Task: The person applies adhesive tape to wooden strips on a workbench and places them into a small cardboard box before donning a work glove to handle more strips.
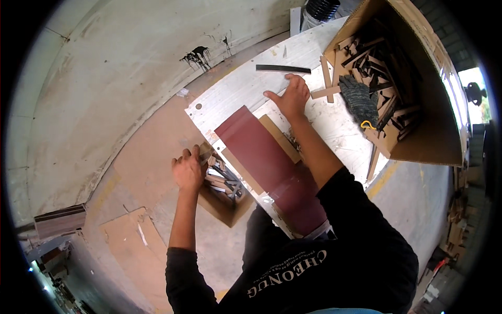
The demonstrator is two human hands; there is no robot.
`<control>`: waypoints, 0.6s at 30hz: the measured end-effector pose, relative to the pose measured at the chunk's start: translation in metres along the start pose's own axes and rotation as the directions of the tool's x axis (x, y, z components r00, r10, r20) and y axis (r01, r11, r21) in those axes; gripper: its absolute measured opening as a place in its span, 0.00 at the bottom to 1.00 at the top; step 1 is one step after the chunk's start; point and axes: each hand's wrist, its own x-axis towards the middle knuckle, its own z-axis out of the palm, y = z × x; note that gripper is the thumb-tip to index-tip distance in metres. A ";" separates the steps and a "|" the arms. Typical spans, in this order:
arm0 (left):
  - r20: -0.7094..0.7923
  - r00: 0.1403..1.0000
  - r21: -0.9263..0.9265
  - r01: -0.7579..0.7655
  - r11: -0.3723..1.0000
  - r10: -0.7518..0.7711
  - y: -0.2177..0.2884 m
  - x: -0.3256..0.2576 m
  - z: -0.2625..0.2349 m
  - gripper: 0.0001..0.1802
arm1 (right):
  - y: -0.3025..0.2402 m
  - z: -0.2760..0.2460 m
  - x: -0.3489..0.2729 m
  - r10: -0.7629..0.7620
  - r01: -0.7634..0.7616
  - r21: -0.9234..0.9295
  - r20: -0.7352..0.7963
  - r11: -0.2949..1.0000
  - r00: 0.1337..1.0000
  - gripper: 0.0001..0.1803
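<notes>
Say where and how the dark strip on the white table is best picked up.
Probably by its middle, pinched across its narrow width, coming from above on the person's side, where the open right hand already is. The dark strip is long and thin and lies flat on the table, with both long edges free, so a mid-length hold should balance it.

A black top point(371, 246) is worn with dark trousers point(265, 234).
White lettering point(287, 273) is printed across the front; wrists are left uncovered by the sleeves point(184, 280), and the left hand point(187, 171) and right hand point(294, 99) are ungloved.
</notes>
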 end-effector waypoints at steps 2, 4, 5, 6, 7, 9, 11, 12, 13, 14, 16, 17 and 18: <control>0.007 1.000 -0.024 0.002 1.000 -0.002 0.001 0.002 0.006 0.25 | 0.004 0.000 0.004 -0.016 0.017 -0.013 0.025 1.000 1.000 0.36; -0.022 1.000 -0.068 -0.019 0.998 0.017 0.001 0.003 0.010 0.24 | 0.009 0.001 0.007 -0.046 0.047 -0.033 0.042 0.998 0.998 0.34; -0.035 0.999 -0.073 -0.025 0.997 0.022 0.002 0.003 0.011 0.25 | 0.015 0.000 0.010 -0.015 0.013 0.032 0.052 0.999 0.999 0.33; -0.047 0.999 -0.078 -0.031 0.996 0.027 0.004 0.004 0.013 0.25 | 0.023 -0.003 0.015 0.015 -0.022 0.096 0.065 0.995 0.998 0.32; -0.058 0.998 -0.079 -0.027 0.996 0.022 0.002 0.004 0.014 0.25 | 0.015 -0.006 0.020 0.039 -0.053 0.167 0.085 0.984 0.996 0.30; -0.075 0.997 -0.109 -0.026 0.994 0.018 0.000 0.003 0.016 0.25 | -0.005 -0.008 0.017 -0.113 0.074 0.278 0.127 0.958 0.985 0.20; -0.075 0.997 -0.126 -0.020 0.992 0.011 -0.001 -0.002 0.018 0.25 | -0.045 -0.013 0.003 -0.267 0.031 0.493 0.415 0.869 0.870 0.16; -0.071 0.997 -0.127 -0.017 0.992 0.008 -0.002 -0.003 0.016 0.26 | -0.054 -0.007 -0.007 -0.320 -0.003 0.501 0.559 0.866 0.765 0.15; -0.080 0.997 -0.124 -0.021 0.992 0.011 -0.002 0.001 0.013 0.26 | -0.060 -0.002 -0.009 -0.368 -0.033 0.504 0.672 0.863 0.642 0.15; -0.071 0.997 -0.125 -0.017 0.992 0.008 -0.004 0.000 0.019 0.27 | -0.062 0.001 -0.010 -0.409 -0.062 0.502 0.763 0.862 0.500 0.14; -0.049 0.999 -0.185 0.012 0.983 -0.022 -0.007 -0.001 0.023 0.27 | -0.062 0.002 -0.011 -0.402 0.047 0.450 0.741 0.892 0.538 0.16; -0.036 0.999 -0.215 0.028 0.976 -0.037 -0.009 -0.003 0.026 0.27 | -0.062 0.003 -0.012 -0.400 0.099 0.420 0.729 0.902 0.555 0.17; -0.058 0.997 -0.303 0.038 0.952 -0.058 -0.013 -0.007 0.033 0.27 | -0.062 0.005 -0.014 -0.412 0.115 0.424 0.720 0.898 0.559 0.17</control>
